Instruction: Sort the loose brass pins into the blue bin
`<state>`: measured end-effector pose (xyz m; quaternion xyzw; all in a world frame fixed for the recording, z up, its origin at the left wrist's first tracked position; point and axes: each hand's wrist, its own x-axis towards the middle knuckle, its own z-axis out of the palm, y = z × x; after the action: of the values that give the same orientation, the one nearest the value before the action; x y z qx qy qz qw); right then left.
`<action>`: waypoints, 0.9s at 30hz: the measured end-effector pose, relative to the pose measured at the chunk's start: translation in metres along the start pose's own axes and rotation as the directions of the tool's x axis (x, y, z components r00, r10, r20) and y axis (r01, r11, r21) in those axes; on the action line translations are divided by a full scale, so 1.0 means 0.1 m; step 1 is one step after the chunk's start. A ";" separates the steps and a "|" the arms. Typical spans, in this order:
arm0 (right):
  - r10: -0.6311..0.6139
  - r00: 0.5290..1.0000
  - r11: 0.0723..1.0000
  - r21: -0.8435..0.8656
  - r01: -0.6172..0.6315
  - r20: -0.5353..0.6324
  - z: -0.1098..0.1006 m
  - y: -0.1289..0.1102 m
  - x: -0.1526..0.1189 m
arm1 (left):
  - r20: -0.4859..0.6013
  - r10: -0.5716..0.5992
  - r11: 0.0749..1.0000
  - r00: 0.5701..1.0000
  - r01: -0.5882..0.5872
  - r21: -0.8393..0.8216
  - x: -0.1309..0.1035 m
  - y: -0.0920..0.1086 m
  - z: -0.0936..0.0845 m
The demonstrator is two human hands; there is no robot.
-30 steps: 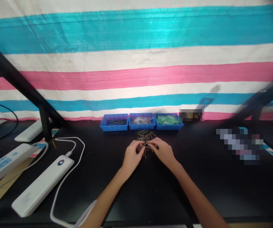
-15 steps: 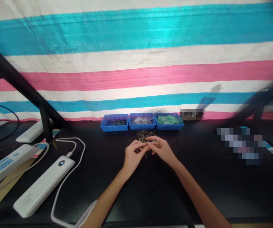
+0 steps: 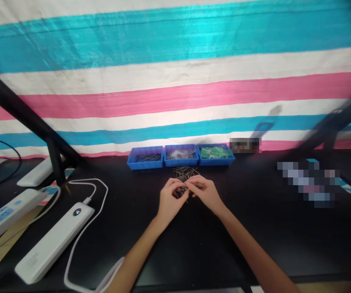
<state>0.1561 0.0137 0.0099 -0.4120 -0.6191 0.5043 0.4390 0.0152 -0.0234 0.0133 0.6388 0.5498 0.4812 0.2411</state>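
A loose pile of thin metallic sticks (image 3: 184, 172) lies on the black table (image 3: 175, 248), just in front of the middle bin. Over the near side of this pile, my left hand (image 3: 172, 197) is closed, its thumb and fingers pinched together. My right hand (image 3: 204, 191) is closed too, and its fingertips meet those of my left hand. Whatever the fingertips hold is too small and hidden to make out. Beyond the pile stand three blue bins: the left bin (image 3: 146, 165) has dark thin sticks, the middle bin (image 3: 181, 162) clear bags, the right bin (image 3: 216, 162) green packets.
At the left lie a white power bank (image 3: 53, 244) with a looping white cable (image 3: 82, 232) and a power strip (image 3: 7, 215). Black frame bars (image 3: 25, 118) slant at both sides. A striped sheet (image 3: 175, 93) hangs behind the bins. Blurred items lie at the right.
My right hand's fingers have drawn in closer to my left hand's fingertips. The whole view has shifted and tilted slightly.
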 end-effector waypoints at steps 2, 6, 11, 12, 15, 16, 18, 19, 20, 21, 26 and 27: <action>0.066 0.998 0.994 0.082 -0.065 -0.011 -0.01 0.01 0.02 | -0.014 -0.007 0.999 1.000 0.006 -0.040 0.01 0.01 -0.01; 0.081 0.997 0.995 0.056 -0.082 0.012 -0.02 0.03 0.01 | -0.061 -0.051 0.992 0.997 0.043 -0.121 0.02 0.01 -0.03; -0.029 0.985 0.992 -0.113 0.049 0.170 0.02 0.02 -0.04 | -0.075 -0.074 0.987 0.994 0.063 -0.147 0.02 -0.03 0.00; -0.042 0.981 0.989 -0.128 0.067 0.190 0.03 0.01 -0.05 | -0.064 -0.066 0.989 0.996 0.057 -0.139 0.02 -0.03 0.00; -0.058 0.982 0.986 -0.146 0.086 0.182 0.02 0.00 -0.05 | -0.049 -0.057 0.991 0.997 0.051 -0.120 0.03 -0.04 0.00; -0.059 0.985 0.986 -0.146 0.083 0.164 0.01 0.00 -0.04 | -0.059 -0.058 0.991 0.997 0.051 -0.120 0.04 -0.04 -0.01; -0.058 0.992 0.989 -0.130 0.073 0.115 -0.01 -0.01 -0.02 | -0.078 -0.054 0.992 0.995 0.045 -0.117 0.06 -0.05 -0.03; -0.062 0.994 0.991 -0.114 0.071 0.087 -0.02 -0.01 -0.01 | -0.082 -0.047 0.993 0.996 0.038 -0.110 0.07 -0.04 -0.05; -0.067 0.996 0.993 -0.093 0.072 0.060 -0.04 -0.02 0.00 | -0.085 -0.037 0.995 0.996 0.029 -0.101 0.08 -0.04 -0.07; -0.069 0.997 0.995 -0.069 0.071 0.034 -0.04 -0.02 0.01 | -0.093 -0.026 0.996 0.995 0.017 -0.091 0.09 -0.04 -0.09; -0.029 1.000 1.000 -0.008 0.029 -0.010 -0.06 -0.02 0.03 | -0.321 -0.028 0.997 0.947 0.003 -0.079 0.23 -0.14 -0.24; -0.034 0.999 0.999 -0.007 0.034 -0.013 -0.06 -0.02 0.03 | -0.389 -0.048 0.997 0.920 0.018 -0.080 0.29 -0.18 -0.28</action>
<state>0.1615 0.0177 0.0131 -0.4062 -0.6248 0.4919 0.4502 -0.0200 0.0030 0.0200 0.5114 0.5791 0.6148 0.1586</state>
